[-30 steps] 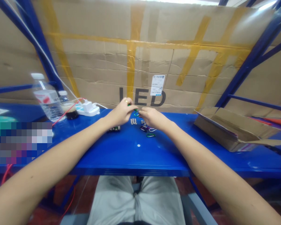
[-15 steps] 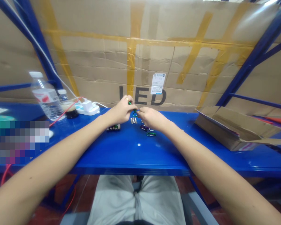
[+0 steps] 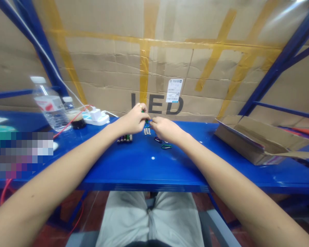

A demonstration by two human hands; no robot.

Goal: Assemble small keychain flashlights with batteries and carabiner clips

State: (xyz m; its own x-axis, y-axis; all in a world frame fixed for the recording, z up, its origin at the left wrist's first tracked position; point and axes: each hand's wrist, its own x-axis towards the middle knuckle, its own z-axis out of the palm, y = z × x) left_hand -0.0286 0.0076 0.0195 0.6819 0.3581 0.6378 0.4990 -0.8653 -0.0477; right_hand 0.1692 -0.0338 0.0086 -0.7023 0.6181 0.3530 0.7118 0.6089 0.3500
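Note:
My left hand (image 3: 132,120) and my right hand (image 3: 165,129) meet over the far middle of the blue table (image 3: 149,168). Both are closed in a pinch on one small green clip (image 3: 146,120) held between them. Below the hands lie a row of dark batteries (image 3: 125,139), a cluster of small silver pieces (image 3: 147,131), a purple clip (image 3: 158,139) and a green carabiner clip (image 3: 166,146). A ring shows on my left hand.
A water bottle (image 3: 50,108), a smaller dark-filled bottle (image 3: 74,116) and a white power strip (image 3: 96,117) with red and white cables stand at the back left. An open cardboard box (image 3: 257,142) lies at the right. A taped cardboard wall (image 3: 154,65) backs the table.
The hands have closed in on each other slightly, the right fingertips now touching the green clip at the left hand. The view has tilted a little.

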